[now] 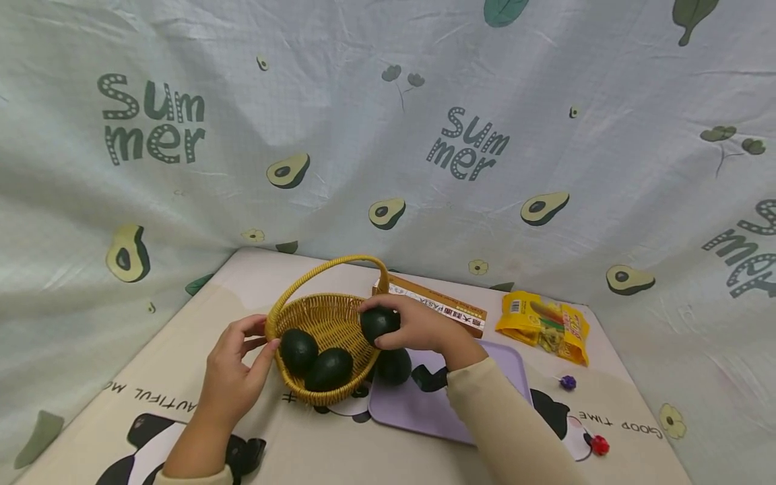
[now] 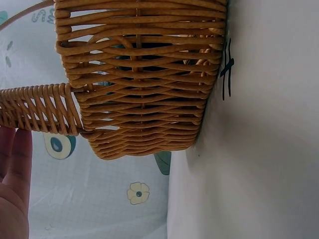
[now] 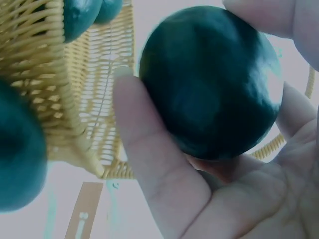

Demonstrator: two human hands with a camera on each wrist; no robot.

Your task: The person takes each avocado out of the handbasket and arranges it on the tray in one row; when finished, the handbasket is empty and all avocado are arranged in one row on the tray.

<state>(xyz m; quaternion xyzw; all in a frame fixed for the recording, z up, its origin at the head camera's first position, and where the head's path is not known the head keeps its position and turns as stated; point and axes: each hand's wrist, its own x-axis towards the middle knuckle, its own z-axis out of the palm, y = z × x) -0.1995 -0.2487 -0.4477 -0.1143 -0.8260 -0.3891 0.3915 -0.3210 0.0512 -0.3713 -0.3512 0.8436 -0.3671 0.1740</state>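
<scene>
A yellow wicker basket [image 1: 327, 396] stands upright with two dark green avocados [image 1: 333, 368] inside it. My left hand [image 1: 233, 370] pinches the foot of its arched handle [image 1: 274, 316] between thumb and fingers. In the left wrist view the fingers lie against that woven handle [image 2: 40, 108]. My right hand [image 1: 421, 327] grips another avocado [image 1: 377, 325] over the basket's right rim; the right wrist view shows fingers and thumb around this avocado [image 3: 209, 82]. One more avocado [image 1: 394, 367] rests on the lilac tray [image 1: 394, 414], close beside the basket.
Behind the tray lies a long pasta box [image 1: 436, 303]. A yellow snack bag [image 1: 545, 327] is at the back right, with a purple wrapped lollipop [image 1: 567, 382] and a red one [image 1: 599, 444] nearer. A printed curtain [image 1: 339, 121] hangs behind the table.
</scene>
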